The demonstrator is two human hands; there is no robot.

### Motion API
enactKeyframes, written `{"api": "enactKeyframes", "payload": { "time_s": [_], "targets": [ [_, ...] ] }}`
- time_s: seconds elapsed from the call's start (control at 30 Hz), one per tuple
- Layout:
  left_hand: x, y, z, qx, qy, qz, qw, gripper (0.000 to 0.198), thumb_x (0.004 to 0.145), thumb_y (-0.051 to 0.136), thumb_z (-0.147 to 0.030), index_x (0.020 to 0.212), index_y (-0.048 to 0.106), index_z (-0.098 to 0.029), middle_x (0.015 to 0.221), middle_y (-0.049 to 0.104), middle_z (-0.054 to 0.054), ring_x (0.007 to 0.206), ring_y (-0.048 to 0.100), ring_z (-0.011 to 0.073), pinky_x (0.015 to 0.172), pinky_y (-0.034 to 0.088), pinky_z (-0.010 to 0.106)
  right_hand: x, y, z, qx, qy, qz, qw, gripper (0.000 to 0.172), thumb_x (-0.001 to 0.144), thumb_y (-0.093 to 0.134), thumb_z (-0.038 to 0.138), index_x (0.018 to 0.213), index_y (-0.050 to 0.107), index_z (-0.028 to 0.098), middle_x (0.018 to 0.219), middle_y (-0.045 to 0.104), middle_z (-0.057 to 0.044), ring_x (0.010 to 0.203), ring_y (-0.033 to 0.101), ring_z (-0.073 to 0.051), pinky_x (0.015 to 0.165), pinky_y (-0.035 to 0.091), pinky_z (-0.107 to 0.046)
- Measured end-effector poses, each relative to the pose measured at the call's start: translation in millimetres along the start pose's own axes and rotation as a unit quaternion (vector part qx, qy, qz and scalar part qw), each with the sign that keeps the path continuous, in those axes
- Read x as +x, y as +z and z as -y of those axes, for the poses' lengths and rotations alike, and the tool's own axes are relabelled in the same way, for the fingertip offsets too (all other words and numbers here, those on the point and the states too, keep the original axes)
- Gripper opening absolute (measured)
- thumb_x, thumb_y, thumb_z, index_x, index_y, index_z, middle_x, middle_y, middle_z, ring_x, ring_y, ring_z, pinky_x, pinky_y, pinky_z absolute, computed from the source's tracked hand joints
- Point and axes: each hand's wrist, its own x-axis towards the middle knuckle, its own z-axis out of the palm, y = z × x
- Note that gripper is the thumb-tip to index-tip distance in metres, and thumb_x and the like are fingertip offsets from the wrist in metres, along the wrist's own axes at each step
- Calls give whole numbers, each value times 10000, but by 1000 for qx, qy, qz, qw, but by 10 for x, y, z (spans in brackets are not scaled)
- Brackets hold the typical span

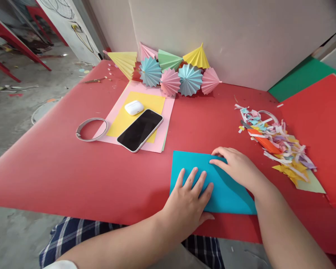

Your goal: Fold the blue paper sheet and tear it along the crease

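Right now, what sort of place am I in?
Probably a paper-craft table: folded paper fans by the wall, paper scraps, and your left hand and right hand flat on a blue sheet.

Matt blue paper sheet [226,190], glossy phone [140,130], seemingly metal ring [91,129].

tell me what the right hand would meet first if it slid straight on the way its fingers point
The right hand rests on the blue paper, fingers pointing left and slightly away. Beyond lies red table, then probably the pink sheet and the phone on it, though the line is uncertain.
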Motion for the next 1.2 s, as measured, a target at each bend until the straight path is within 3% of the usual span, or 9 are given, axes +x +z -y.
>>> {"api": "enactKeyframes", "payload": {
  "time_s": [0.17,0.3,0.4,0.5,0.63,0.77,1.2],
  "targets": [
    [-7,-94,99,-24,0,-4,1000,703,831,234,-662,1325,377,-183,1413,333,124,1290,295,319,1008,271,527,35,-4,-71,-7,23,24,999,239,820,466,446,741,567,244,731,654,-7,663,597,-168,518,388,-249],
    [37,-183,212,-38,-1,-4,999,557,912,222,-519,1244,460,-140,1346,430,128,1206,416,279,917,389,442,52,2,-42,-1,30,31,999,224,824,475,434,728,551,247,742,655,7,686,593,-163,535,380,-246],
    [70,-204,256,-35,-15,-6,999,434,927,298,-430,1204,485,-153,1261,506,113,1159,455,272,900,407,426,54,14,-27,1,26,32,999,228,825,472,439,732,554,248,736,652,7,680,588,-162,536,374,-248],
    [72,-186,283,-30,-33,-14,999,389,905,365,-443,1164,508,-191,1271,483,121,1221,388,303,980,326,496,53,21,-26,3,22,34,999,234,821,473,445,728,559,248,721,651,8,662,587,-158,522,368,-248],
    [49,-136,313,-22,-48,-22,998,499,866,372,-538,1231,455,-209,1417,300,154,1311,219,367,1008,227,596,58,21,-23,1,30,37,999,241,816,476,453,722,563,249,711,654,12,656,591,-157,519,367,-245],
    [46,-102,313,-17,-53,-19,998,568,868,335,-560,1311,380,-207,1433,280,149,1316,209,364,1013,220,603,64,20,-19,6,33,34,999,250,813,475,457,718,571,246,705,657,7,652,591,-155,514,361,-239],
    [55,-113,310,-14,-69,-5,998,541,880,313,-550,1324,375,-248,1441,275,124,1323,200,348,1019,224,592,74,41,-10,-9,53,31,998,299,808,478,500,703,552,230,657,629,8,595,544,-143,478,294,-225]
  ]
}}
